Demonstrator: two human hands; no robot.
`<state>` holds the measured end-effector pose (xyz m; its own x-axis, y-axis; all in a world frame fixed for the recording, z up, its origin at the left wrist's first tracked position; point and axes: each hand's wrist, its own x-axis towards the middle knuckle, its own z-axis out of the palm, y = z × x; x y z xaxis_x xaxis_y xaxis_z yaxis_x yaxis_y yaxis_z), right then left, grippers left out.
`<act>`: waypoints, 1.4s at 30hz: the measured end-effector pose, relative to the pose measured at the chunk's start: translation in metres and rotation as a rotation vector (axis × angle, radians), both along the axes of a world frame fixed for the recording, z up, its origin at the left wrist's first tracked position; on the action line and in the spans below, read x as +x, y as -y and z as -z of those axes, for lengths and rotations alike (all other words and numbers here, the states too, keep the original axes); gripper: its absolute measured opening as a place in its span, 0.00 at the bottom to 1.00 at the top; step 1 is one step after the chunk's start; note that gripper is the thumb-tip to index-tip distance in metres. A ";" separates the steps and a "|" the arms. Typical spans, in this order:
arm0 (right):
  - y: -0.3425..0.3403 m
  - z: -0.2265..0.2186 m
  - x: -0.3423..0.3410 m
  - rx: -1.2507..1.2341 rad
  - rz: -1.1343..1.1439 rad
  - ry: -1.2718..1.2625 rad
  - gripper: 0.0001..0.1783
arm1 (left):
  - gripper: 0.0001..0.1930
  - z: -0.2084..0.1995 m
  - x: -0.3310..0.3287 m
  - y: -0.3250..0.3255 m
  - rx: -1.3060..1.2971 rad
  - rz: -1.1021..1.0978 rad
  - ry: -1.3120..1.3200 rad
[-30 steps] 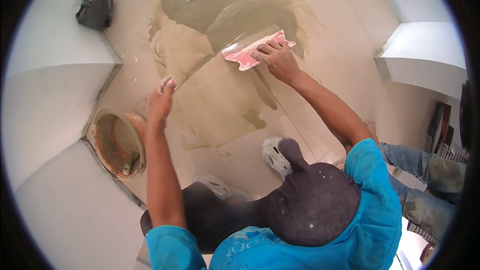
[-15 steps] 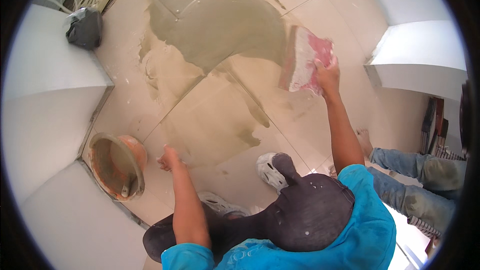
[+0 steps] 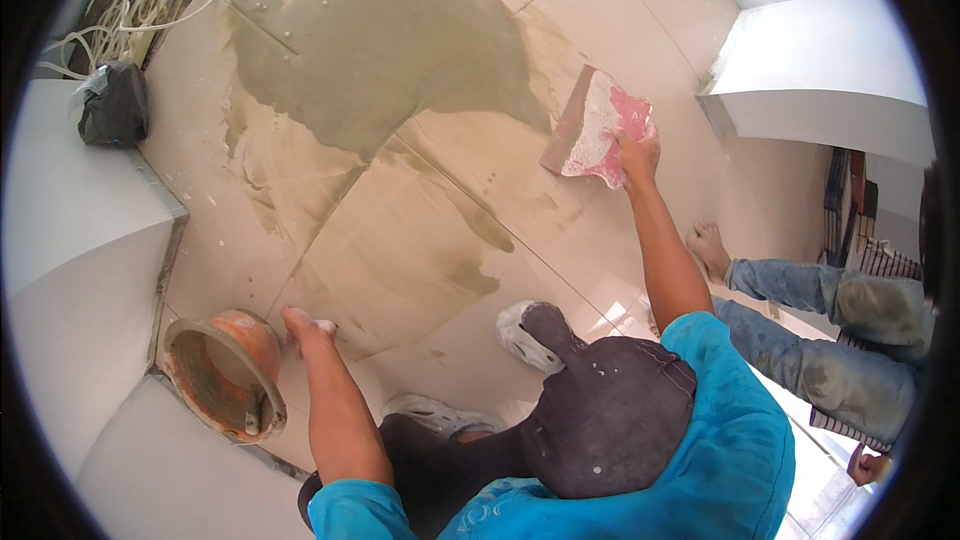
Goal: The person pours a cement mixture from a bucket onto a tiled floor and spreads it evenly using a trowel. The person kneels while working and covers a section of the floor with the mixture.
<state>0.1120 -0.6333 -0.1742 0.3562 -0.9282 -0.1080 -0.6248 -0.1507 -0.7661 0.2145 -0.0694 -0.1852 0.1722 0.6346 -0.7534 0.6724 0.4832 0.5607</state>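
Right hand: closed with its fingers around the back of a wide, flat, pink, white-smeared spreader with a straight grey-brown blade.
Spreader shift: swung within the last second from low across the wet patch to tilted just past its right edge, ahead and left of the right fingers; contact under the blade impossible to tell.
Wet grey-green slurry: pooled left of and beyond the right fingers, tapering to a tail near the blade.
Beige square-tiled floor: coated between both hands with a thin tan film; crossed by dark straight seams.
Left hand: drawn back toward the body, now just right of a round, orange, grey-crusted bucket; apparently holding nothing, finger spacing too unclear to tell.
Meaning for the spreading: probably at the end of a sideways sweep or between strokes; apparently uneven so far, thicker beyond the fingers, thinner nearer.
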 end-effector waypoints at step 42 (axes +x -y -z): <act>-0.064 -0.091 0.378 -0.677 -0.658 -0.480 0.26 | 0.62 0.049 -0.027 -0.009 0.320 0.221 -0.429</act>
<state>0.4897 -0.5693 -0.0829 0.8677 -0.4876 0.0968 -0.4803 -0.8725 -0.0900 0.1874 -0.0601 -0.2338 0.0475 0.8260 -0.5616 0.9375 0.1571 0.3104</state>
